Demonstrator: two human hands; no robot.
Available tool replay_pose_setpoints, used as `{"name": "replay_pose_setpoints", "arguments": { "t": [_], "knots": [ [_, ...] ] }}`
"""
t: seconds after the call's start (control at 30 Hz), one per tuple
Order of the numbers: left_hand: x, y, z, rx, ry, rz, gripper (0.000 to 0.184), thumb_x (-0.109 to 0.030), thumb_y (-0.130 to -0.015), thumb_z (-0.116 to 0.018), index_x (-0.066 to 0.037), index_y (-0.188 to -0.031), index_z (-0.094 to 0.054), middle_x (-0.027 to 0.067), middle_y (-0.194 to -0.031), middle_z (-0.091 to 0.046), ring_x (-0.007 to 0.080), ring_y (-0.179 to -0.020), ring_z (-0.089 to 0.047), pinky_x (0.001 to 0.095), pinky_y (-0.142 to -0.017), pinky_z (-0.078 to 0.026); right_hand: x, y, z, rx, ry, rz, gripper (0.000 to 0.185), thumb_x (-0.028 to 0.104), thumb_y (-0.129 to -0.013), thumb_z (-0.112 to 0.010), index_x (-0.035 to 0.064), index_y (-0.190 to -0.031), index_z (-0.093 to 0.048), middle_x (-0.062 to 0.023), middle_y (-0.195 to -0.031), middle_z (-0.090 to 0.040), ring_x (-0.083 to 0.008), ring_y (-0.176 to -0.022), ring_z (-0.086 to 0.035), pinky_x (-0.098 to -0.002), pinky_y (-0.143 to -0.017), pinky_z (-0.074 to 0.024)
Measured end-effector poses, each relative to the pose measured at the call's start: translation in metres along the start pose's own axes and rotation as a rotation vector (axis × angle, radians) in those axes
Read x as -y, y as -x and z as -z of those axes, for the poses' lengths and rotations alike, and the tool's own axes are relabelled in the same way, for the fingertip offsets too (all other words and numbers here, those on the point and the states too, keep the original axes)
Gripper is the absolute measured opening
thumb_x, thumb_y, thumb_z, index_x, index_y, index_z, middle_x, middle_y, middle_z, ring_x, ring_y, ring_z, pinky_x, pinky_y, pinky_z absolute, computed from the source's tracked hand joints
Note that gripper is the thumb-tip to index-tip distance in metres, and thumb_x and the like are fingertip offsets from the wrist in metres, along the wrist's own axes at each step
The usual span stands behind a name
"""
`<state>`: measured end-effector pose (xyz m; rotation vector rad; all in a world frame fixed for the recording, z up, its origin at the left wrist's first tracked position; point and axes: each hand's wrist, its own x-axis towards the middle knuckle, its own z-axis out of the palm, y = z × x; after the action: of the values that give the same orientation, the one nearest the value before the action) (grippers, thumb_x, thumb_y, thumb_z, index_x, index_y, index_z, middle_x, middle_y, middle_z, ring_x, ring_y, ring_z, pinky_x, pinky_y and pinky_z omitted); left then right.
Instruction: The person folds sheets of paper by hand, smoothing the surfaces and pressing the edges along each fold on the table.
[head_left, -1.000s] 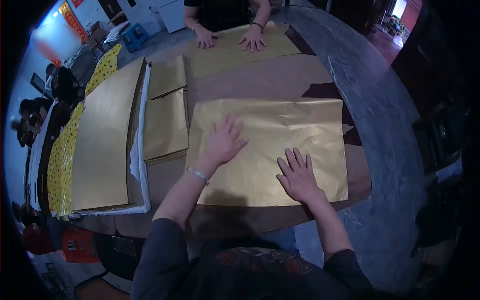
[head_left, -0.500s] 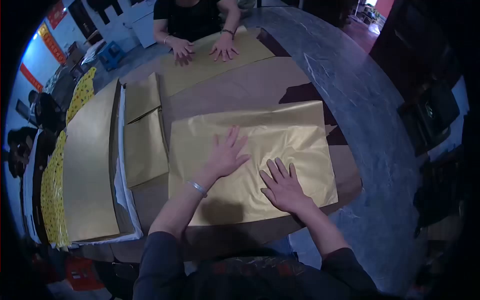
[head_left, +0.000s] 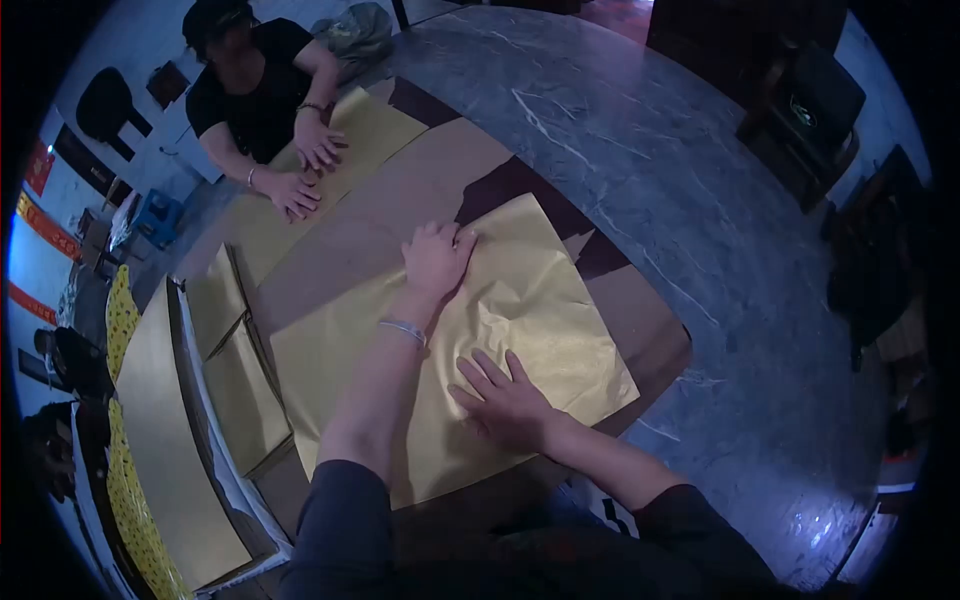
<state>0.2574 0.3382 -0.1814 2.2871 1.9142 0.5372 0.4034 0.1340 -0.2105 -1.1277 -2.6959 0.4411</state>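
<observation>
A wrinkled gold paper sheet (head_left: pixel 540 270) lies in front of me on the brown-covered table. At its far edge is my left hand (head_left: pixel 437 262), a bracelet on the wrist. Its fingers are bent closed over that edge, and their tips are hidden. My right hand (head_left: pixel 505 405) rests on the nearer part of the sheet with fingers spread, holding nothing. Creases run through the paper between the two hands.
Across the table, a person (head_left: pixel 255 90) presses both hands on another gold sheet (head_left: pixel 375 140). Folded gold pieces (head_left: pixel 235 390) and a large gold panel (head_left: pixel 170 430) lie at left, beside yellow patterned material (head_left: pixel 135 520). A dark chair (head_left: pixel 805 110) stands at right.
My view has swung, so the table appears rotated. My left hand has gone from flat on the sheet to its far edge, fingers bending closed. My right hand stays spread on the paper.
</observation>
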Motion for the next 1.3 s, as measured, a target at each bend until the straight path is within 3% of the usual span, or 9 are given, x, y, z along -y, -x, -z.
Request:
{"name": "replay_pose_setpoints", "arguments": {
  "t": [0.1, 0.23, 0.3, 0.57, 0.8, 0.93, 1.03, 1.17, 1.3],
  "knots": [
    [-0.008, -0.032, 0.014, 0.358, 0.334, 0.038, 0.051, -0.050, -0.096, -0.053, -0.005, -0.115, -0.066, 0.0165, -0.097, -0.070, 0.0332, -0.089, -0.067, 0.0403, -0.079, -0.052, -0.002, -0.002, 0.005, -0.134, 0.036, 0.077, 0.054, 0.037, -0.090, -0.059, 0.0103, -0.136, -0.050, -0.0202, -0.145, -0.040, -0.0385, -0.137, -0.036, -0.0634, -0.105, -0.0330],
    [-0.052, -0.070, 0.013, 0.380, 0.759, -0.045, 0.046, -0.043, -0.098, -0.050, -0.003, -0.113, -0.067, 0.0152, -0.100, -0.070, 0.0296, -0.094, -0.067, 0.0371, -0.084, -0.051, -0.001, 0.000, 0.011, -0.207, -0.050, 0.074, 0.053, 0.036, -0.090, -0.059, 0.0072, -0.133, -0.051, -0.0201, -0.144, -0.041, -0.0384, -0.136, -0.037, -0.0625, -0.102, -0.0367],
    [-0.080, -0.084, 0.016, 0.365, 0.523, -0.359, 0.053, -0.049, -0.099, -0.046, -0.003, -0.108, -0.070, 0.0137, -0.105, -0.070, 0.0308, -0.103, -0.064, 0.0389, -0.088, -0.050, -0.003, -0.001, 0.011, -0.222, -0.067, 0.078, 0.052, 0.035, -0.090, -0.058, 0.0067, -0.133, -0.052, -0.0205, -0.144, -0.041, -0.0387, -0.137, -0.037, -0.0626, -0.101, -0.0371],
    [-0.129, -0.115, 0.038, 0.607, -0.682, -0.409, 0.084, -0.073, -0.093, -0.022, -0.008, -0.105, -0.075, 0.0136, -0.125, -0.062, 0.0299, -0.124, -0.051, 0.0606, -0.107, -0.026, -0.004, 0.000, 0.004, -0.241, -0.106, 0.065, 0.047, 0.034, -0.089, -0.063, 0.0102, -0.129, -0.058, -0.0145, -0.147, -0.042, -0.0329, -0.139, -0.036, -0.0590, -0.103, -0.0341],
    [-0.119, -0.133, 0.054, 0.111, -0.572, -0.666, 0.061, -0.064, -0.094, -0.038, -0.016, -0.111, -0.073, 0.0113, -0.125, -0.061, 0.0310, -0.125, -0.050, 0.0627, -0.110, -0.023, -0.006, 0.000, 0.000, -0.279, -0.145, 0.069, 0.046, 0.034, -0.087, -0.065, 0.0097, -0.127, -0.060, -0.0136, -0.146, -0.044, -0.0324, -0.139, -0.036, -0.0596, -0.103, -0.0350],
    [-0.073, -0.109, 0.070, -0.257, 0.173, -0.538, 0.022, -0.024, -0.094, -0.060, -0.006, -0.105, -0.068, 0.0144, -0.116, -0.062, 0.0297, -0.108, -0.059, 0.0411, -0.092, -0.047, -0.003, 0.000, 0.010, -0.255, -0.123, 0.067, 0.048, 0.036, -0.087, -0.066, 0.0089, -0.126, -0.060, -0.0159, -0.142, -0.046, -0.0349, -0.136, -0.039, -0.0611, -0.103, -0.0380],
    [-0.025, -0.009, 0.053, -0.223, 0.421, -0.265, 0.017, -0.014, -0.092, -0.060, -0.004, -0.104, -0.066, 0.0170, -0.096, -0.067, 0.0386, -0.090, -0.064, 0.0422, -0.086, -0.050, -0.003, 0.000, 0.013, -0.157, -0.055, 0.073, 0.053, 0.040, -0.089, -0.062, 0.0097, -0.132, -0.056, -0.0167, -0.143, -0.043, -0.0356, -0.139, -0.034, -0.0613, -0.105, -0.0355],
    [0.024, 0.108, 0.026, 0.195, -0.048, -0.392, 0.050, -0.033, -0.094, -0.058, -0.008, -0.136, -0.050, 0.0196, -0.145, -0.045, 0.0386, -0.136, -0.040, 0.0575, -0.110, -0.030, -0.003, -0.002, 0.008, -0.133, 0.026, 0.077, 0.054, 0.043, -0.091, -0.056, 0.0102, -0.135, -0.055, -0.0177, -0.148, -0.039, -0.0367, -0.141, -0.030, -0.0634, -0.108, -0.0288],
    [0.113, 0.110, 0.025, 0.126, -0.141, 0.177, 0.067, -0.046, -0.094, -0.054, -0.010, -0.148, -0.036, 0.0185, -0.160, -0.019, 0.0369, -0.148, -0.017, 0.0618, -0.114, -0.017, 0.002, -0.001, 0.019, 0.015, -0.006, 0.031, 0.053, 0.040, -0.095, -0.052, 0.0135, -0.141, -0.048, -0.0165, -0.153, -0.032, -0.0372, -0.143, -0.027, -0.0644, -0.110, -0.0249]
  ]
}}
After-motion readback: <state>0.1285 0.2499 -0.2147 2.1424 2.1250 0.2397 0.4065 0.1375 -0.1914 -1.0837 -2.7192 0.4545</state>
